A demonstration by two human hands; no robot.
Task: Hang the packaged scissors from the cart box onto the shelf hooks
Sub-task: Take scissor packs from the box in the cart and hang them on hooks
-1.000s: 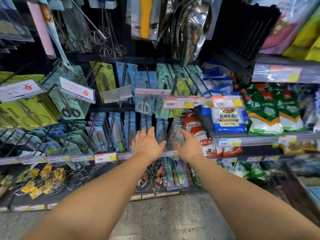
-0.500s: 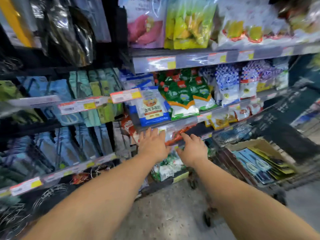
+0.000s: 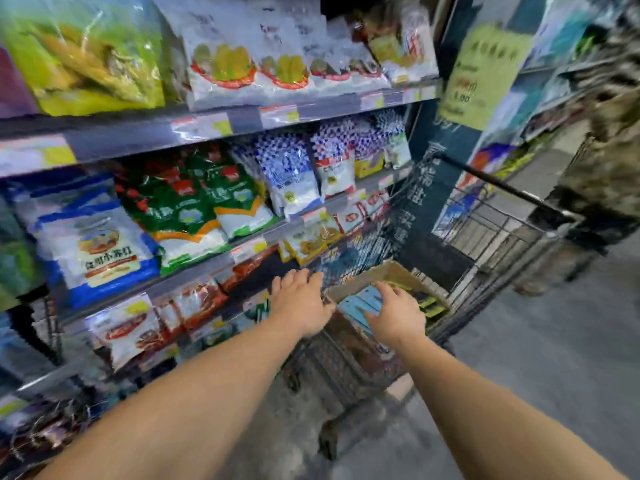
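A cardboard box (image 3: 388, 271) sits in the wire shopping cart (image 3: 491, 237) to my right. Blue packaged scissors (image 3: 360, 303) lie flat in the box, with green and yellow packs (image 3: 429, 303) beside them. My right hand (image 3: 398, 313) lies palm down on the blue packs, fingers spread over them; I cannot see whether it grips one. My left hand (image 3: 301, 303) hovers with straight fingers at the box's left corner, holding nothing. The hook shelf with scissors is out of view to the left.
Shelves (image 3: 242, 123) of bagged food fill the left and centre. A dark pillar with a yellow sign (image 3: 485, 74) stands behind the cart. A person in camouflage clothing (image 3: 602, 174) stands at the cart's far end. Grey floor (image 3: 540, 375) lies to the right.
My view has swung right, from the scissor hooks to the cart. Both hands have moved from the shelf front to the box, and the right hand now lies on the blue packs.
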